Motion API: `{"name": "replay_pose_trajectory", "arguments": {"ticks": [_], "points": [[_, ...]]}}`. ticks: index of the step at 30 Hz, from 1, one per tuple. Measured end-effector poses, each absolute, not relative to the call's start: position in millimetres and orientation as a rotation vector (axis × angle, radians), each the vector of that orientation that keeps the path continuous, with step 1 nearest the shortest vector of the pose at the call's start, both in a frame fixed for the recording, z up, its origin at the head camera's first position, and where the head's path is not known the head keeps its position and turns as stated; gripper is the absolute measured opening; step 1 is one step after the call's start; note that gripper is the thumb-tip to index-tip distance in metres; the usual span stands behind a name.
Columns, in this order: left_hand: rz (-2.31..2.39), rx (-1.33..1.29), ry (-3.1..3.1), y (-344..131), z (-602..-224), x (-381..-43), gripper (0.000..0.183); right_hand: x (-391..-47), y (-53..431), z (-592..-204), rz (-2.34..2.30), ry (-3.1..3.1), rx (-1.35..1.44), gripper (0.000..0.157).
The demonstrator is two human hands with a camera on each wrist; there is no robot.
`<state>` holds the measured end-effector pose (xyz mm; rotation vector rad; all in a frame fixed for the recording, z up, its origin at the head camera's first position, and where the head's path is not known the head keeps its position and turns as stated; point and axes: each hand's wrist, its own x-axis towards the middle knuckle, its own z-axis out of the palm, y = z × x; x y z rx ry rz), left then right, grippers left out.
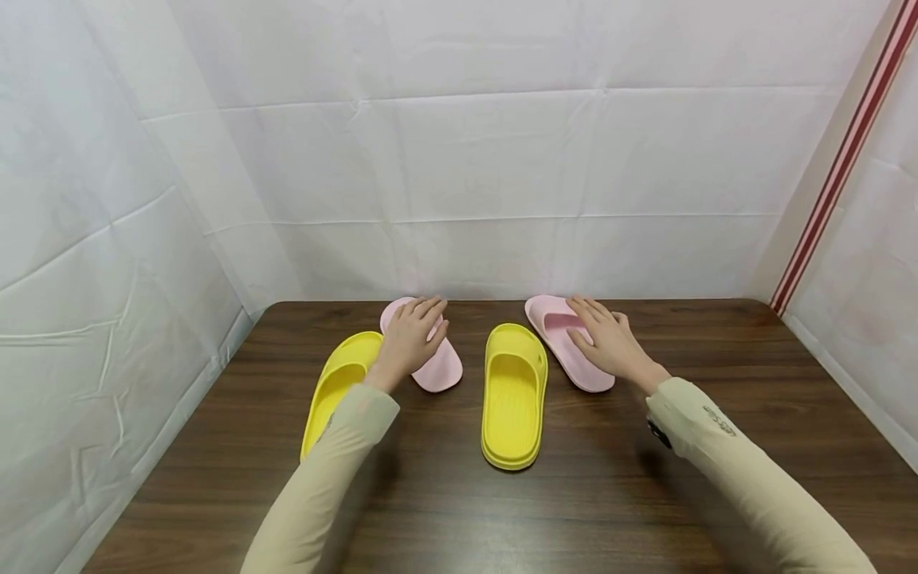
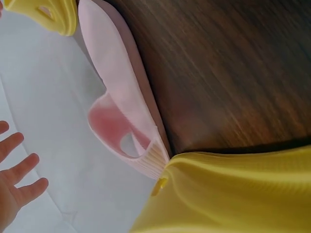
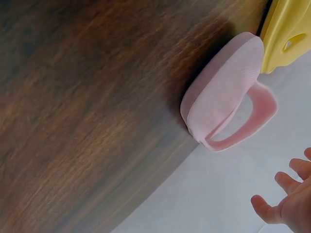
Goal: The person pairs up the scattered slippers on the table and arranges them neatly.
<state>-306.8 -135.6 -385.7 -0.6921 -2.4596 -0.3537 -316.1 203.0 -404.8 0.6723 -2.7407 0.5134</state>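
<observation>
Two pink slippers and two yellow slippers lie on the table. In the head view my left hand [image 1: 411, 341] is over the left pink slipper [image 1: 439, 368], hiding its strap. The left wrist view has the left fingers spread, apart from that pink slipper [image 2: 121, 73]. My right hand [image 1: 610, 343] hovers over the right pink slipper [image 1: 574, 355], covering part of its strap; the right wrist view has these fingers [image 3: 286, 184] loosely extended, with a gap to the slipper [image 3: 223, 92]. Neither hand holds anything.
One yellow slipper [image 1: 512, 399] stands between the pink ones. The other yellow slipper [image 1: 337, 391] is at the left, partly behind my left forearm. White sheeting [image 1: 473, 159] hangs behind the dark wooden table [image 1: 459, 518] and on both sides.
</observation>
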Motion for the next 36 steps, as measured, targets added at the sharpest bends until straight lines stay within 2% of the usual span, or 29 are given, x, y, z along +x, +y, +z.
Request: {"name": "replay_pose_trajectory", "arguments": {"ticks": [8,28,36], "points": [[-0.374,-0.627,-2.482,-139,-392,-311,0.035,-322,202,-411,0.568,-2.752,0.638,0.052],[-0.308,-0.379,-2.89,-143,-410,-330,0.056,-343,194,-418,0.526,-2.93,0.594,0.056],[-0.306,-0.342,-2.951,-139,-417,-334,0.056,-345,193,-425,0.471,-2.978,0.577,0.055]]}}
